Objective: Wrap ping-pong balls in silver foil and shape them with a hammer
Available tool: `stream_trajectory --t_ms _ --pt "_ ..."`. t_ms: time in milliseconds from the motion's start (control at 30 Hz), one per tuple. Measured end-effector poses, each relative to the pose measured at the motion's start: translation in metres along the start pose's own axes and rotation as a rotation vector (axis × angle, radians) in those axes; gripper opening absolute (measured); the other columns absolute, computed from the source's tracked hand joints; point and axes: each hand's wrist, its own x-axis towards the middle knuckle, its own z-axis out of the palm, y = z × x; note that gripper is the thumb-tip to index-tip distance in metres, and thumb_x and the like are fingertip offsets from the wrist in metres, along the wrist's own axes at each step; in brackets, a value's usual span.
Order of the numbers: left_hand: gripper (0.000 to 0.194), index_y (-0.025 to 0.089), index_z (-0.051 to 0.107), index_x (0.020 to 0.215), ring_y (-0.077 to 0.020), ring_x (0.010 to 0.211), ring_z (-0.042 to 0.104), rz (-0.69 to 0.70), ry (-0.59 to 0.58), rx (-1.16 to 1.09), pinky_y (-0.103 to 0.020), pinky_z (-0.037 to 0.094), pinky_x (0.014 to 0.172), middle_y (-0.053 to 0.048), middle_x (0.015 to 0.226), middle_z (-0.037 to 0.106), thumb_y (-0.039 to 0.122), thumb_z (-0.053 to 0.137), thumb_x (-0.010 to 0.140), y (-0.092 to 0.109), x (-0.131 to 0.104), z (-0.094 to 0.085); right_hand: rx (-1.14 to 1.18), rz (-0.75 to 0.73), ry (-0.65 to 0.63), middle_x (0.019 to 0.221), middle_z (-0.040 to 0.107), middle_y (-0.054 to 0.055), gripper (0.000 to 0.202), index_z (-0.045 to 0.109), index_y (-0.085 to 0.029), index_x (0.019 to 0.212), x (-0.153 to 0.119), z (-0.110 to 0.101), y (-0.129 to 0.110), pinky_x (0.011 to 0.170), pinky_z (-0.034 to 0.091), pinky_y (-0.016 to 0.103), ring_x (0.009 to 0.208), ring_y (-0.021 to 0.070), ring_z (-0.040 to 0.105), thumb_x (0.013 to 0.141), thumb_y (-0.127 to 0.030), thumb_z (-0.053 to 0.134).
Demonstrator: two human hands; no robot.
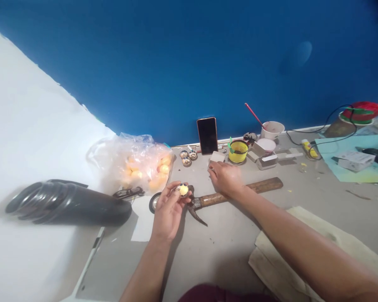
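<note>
On the surface (220, 251), the hammer (212, 200) lies in front of the phone (207, 135), which leans on the wall (176, 71); the plastic bag (141, 165) sits to its left, the cloth (302, 247) nearer, to the right.

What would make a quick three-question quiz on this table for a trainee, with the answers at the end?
1. True or false: the phone stands upright.
2. Which hand holds the small round piece with a yellow patch? A) left B) right
3. Fill in the blank: the red stick leans in a white ____.

Key: 1. True. 2. A, the left hand. 3. Cup.
</note>
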Motion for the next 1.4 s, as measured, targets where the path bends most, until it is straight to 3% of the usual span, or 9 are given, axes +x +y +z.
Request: stream_trajectory --t_ms 200,333,433,633,800,1067,1400 --pt "0.032 0.018 0.072 0.101 -0.0213 0.087 0.075 -0.001 -0.022 0.009 -0.028 0.056 0.072 -0.010 0.109 0.077 0.030 0.088 0.075 -0.003 0.002 -0.002 0.081 -0.088 0.032 0.093 0.077 0.008 0.023 0.071 -0.019 0.093 -0.002 0.000 -0.004 0.063 0.030 0.031 0.078 0.0203 0.066 0.101 -0.029 0.052" --pt "0.038 0.018 0.070 0.107 -0.0221 0.088 0.075 0.006 -0.026 0.008 -0.030 0.058 0.073 -0.012 0.111 0.077 0.031 0.088 0.076 -0.006 0.003 -0.004 0.212 -0.273 0.017 0.090 0.076 0.008 0.018 0.071 -0.019 0.093 -0.010 0.008 -0.013 0.065 0.033 0.030 0.080 0.0198 0.065 0.099 -0.026 0.056" --pt "0.043 0.018 0.069 0.112 -0.0209 0.086 0.075 0.009 -0.011 0.027 -0.030 0.058 0.072 -0.013 0.112 0.077 0.033 0.088 0.076 -0.008 0.004 -0.005 0.369 -0.378 0.021 0.092 0.075 0.007 0.015 0.071 -0.018 0.105 -0.016 0.014 -0.018 0.068 0.037 0.029 0.083 0.0197 0.065 0.095 -0.026 0.062" --pt "0.041 0.018 0.071 0.105 -0.0151 0.077 0.070 0.093 0.055 0.099 -0.026 0.056 0.069 -0.005 0.092 0.077 0.036 0.090 0.073 -0.008 0.004 -0.004 0.670 -0.469 -0.016 0.109 0.070 0.005 0.043 0.062 -0.021 0.128 -0.023 0.008 -0.027 0.073 0.045 0.029 0.078 0.0161 0.062 0.088 -0.029 0.074" --pt "0.042 0.018 0.072 0.102 -0.0154 0.079 0.070 0.101 0.069 0.191 -0.027 0.056 0.073 -0.002 0.085 0.075 0.033 0.092 0.068 -0.009 0.002 0.000 0.703 -0.445 -0.035 0.117 0.067 0.007 0.048 0.061 -0.021 0.128 -0.027 0.008 -0.035 0.070 0.047 0.029 0.078 0.0161 0.061 0.084 -0.029 0.079" --pt "0.046 0.019 0.073 0.118 -0.0248 0.112 0.069 0.135 -0.041 0.228 -0.034 0.055 0.095 -0.011 0.119 0.075 0.035 0.085 0.077 -0.011 -0.002 0.000 0.780 -0.385 0.016 0.106 0.069 0.004 0.037 0.068 -0.024 0.121 -0.024 0.012 -0.033 0.074 0.049 0.030 0.078 0.0164 0.061 0.085 -0.026 0.079" --pt "0.039 0.017 0.073 0.114 -0.0257 0.107 0.071 0.184 0.023 0.400 -0.037 0.057 0.096 -0.011 0.113 0.077 0.034 0.081 0.080 -0.009 -0.006 0.005 0.732 -0.437 0.035 0.105 0.070 0.005 0.038 0.068 -0.021 0.125 -0.025 0.015 -0.032 0.071 0.047 0.028 0.072 0.0150 0.060 0.088 -0.026 0.076"
